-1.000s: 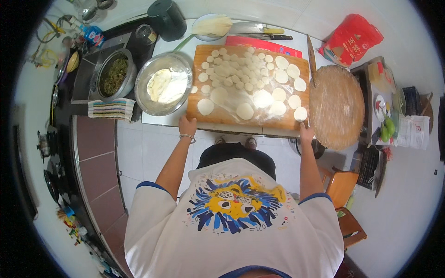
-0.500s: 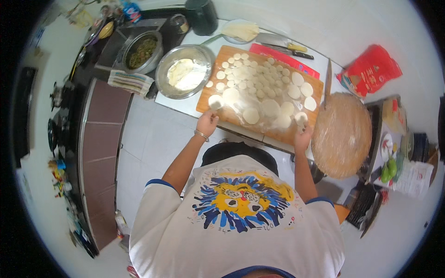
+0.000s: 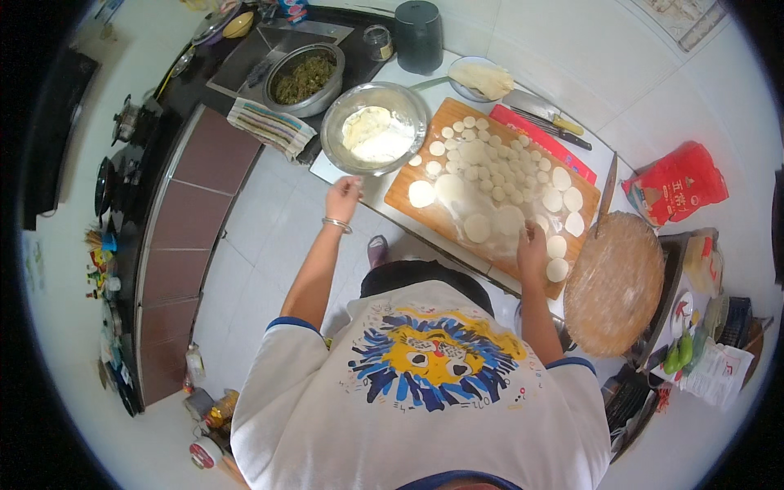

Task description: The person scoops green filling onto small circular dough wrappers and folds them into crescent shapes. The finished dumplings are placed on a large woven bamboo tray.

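Note:
A wooden board (image 3: 403, 194) dusted with flour carries many small dough pieces (image 3: 498, 175) and larger flat dough discs (image 3: 477, 228). My left hand (image 3: 343, 200) is off the board, just in front of the steel bowl of flour (image 3: 329, 140); its fingers are drawn together and no dough shows in them. At the board's front right, my right hand (image 3: 532, 249) has its fingers bunched at the edge of the larger discs. What those fingertips pinch, if anything, is too small to make out. Two discs (image 3: 558, 269) lie just to their right.
A pot of chopped greens (image 3: 303, 106) and a striped cloth (image 3: 271, 127) are at the left. A cleaver (image 3: 531, 104) and a knife (image 3: 572, 139) lie behind the board. A round wooden board (image 3: 614, 286) and a red bag (image 3: 678, 184) stand at the right.
My left hand has left the disc at the board's left corner and moved left toward the bowl. My right hand has shifted from the right-hand disc inward. Another disc shows near the front right corner.

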`<action>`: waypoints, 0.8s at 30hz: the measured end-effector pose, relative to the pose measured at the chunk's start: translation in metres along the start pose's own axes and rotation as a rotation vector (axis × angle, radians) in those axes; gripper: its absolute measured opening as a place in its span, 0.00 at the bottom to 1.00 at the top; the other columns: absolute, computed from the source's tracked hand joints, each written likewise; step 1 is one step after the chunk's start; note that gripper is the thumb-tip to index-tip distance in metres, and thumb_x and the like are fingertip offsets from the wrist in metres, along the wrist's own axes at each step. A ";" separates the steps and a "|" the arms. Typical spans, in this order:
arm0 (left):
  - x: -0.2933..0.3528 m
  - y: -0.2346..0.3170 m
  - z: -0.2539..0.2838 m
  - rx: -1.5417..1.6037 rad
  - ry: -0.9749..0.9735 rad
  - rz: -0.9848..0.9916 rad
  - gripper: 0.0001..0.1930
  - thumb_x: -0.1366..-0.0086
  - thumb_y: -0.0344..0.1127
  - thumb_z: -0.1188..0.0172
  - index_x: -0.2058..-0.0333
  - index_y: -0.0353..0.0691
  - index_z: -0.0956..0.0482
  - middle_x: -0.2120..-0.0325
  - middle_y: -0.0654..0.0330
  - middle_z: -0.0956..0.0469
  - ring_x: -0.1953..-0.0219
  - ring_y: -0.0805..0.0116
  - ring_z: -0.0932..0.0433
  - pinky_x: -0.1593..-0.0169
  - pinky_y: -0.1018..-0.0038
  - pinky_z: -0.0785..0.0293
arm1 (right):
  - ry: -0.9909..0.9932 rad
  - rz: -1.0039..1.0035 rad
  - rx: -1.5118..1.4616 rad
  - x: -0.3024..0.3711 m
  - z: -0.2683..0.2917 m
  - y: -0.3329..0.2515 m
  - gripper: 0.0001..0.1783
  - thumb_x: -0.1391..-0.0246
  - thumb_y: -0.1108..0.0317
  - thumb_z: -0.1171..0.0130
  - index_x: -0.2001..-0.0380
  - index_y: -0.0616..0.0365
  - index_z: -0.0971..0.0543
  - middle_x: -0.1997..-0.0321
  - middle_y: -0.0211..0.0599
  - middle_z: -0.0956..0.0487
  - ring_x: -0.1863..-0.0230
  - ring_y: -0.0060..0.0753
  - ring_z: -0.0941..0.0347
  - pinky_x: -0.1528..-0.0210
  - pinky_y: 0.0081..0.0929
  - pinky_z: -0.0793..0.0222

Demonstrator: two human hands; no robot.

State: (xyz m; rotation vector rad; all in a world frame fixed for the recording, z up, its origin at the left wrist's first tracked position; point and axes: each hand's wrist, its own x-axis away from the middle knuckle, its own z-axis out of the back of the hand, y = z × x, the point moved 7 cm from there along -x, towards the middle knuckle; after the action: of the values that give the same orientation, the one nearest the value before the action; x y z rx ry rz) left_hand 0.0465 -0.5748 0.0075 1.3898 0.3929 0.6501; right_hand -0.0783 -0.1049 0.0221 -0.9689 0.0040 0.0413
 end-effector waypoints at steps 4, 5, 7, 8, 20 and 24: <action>-0.058 0.017 0.041 0.002 0.022 0.007 0.08 0.38 0.35 0.47 0.66 0.36 0.24 0.75 0.64 0.23 0.77 0.78 0.26 0.72 0.80 0.29 | 0.080 0.032 -0.143 -0.005 -0.042 -0.014 0.11 0.49 0.75 0.47 0.61 0.64 0.25 0.64 0.39 0.24 0.65 0.29 0.28 0.58 0.25 0.32; -0.073 0.021 0.050 -0.008 0.023 -0.021 0.09 0.38 0.36 0.47 0.66 0.36 0.24 0.76 0.64 0.23 0.77 0.78 0.26 0.73 0.80 0.29 | 0.085 0.012 -0.172 -0.005 -0.051 -0.020 0.10 0.49 0.76 0.47 0.61 0.64 0.25 0.64 0.39 0.24 0.65 0.28 0.28 0.59 0.24 0.33; -0.120 0.028 0.079 -0.251 0.061 -0.176 0.11 0.39 0.39 0.45 0.71 0.36 0.24 0.79 0.64 0.24 0.78 0.78 0.27 0.73 0.78 0.30 | 0.097 -0.018 -0.231 -0.004 -0.080 -0.032 0.10 0.49 0.78 0.48 0.62 0.65 0.26 0.67 0.36 0.25 0.67 0.24 0.29 0.61 0.20 0.33; -0.139 0.039 0.086 -0.333 0.107 -0.228 0.12 0.40 0.40 0.45 0.72 0.35 0.23 0.80 0.62 0.24 0.78 0.75 0.26 0.72 0.76 0.29 | 0.078 -0.044 -0.240 -0.003 -0.094 -0.039 0.09 0.48 0.77 0.48 0.62 0.65 0.26 0.67 0.35 0.25 0.68 0.24 0.30 0.62 0.20 0.34; -0.298 0.093 0.094 -1.073 -0.033 0.162 0.33 0.41 0.61 0.52 0.78 0.29 0.23 0.79 0.46 0.24 0.75 0.50 0.24 0.68 0.58 0.29 | 0.061 -0.138 -0.195 0.009 -0.198 -0.179 0.08 0.49 0.74 0.46 0.64 0.61 0.24 0.68 0.41 0.23 0.68 0.29 0.27 0.63 0.25 0.31; -0.327 0.075 0.085 -1.118 -0.060 0.231 0.28 0.42 0.57 0.46 0.87 0.36 0.28 0.90 0.57 0.31 0.90 0.62 0.36 0.80 0.65 0.34 | 0.102 -0.125 -0.227 0.007 -0.200 -0.184 0.08 0.49 0.74 0.46 0.64 0.62 0.24 0.70 0.40 0.23 0.70 0.29 0.27 0.64 0.24 0.31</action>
State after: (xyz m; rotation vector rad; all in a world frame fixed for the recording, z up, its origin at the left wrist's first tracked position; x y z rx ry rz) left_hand -0.1665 -0.8428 0.0561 0.3754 -0.1954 0.8258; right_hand -0.0620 -0.3733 0.0608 -1.1953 0.0331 -0.1256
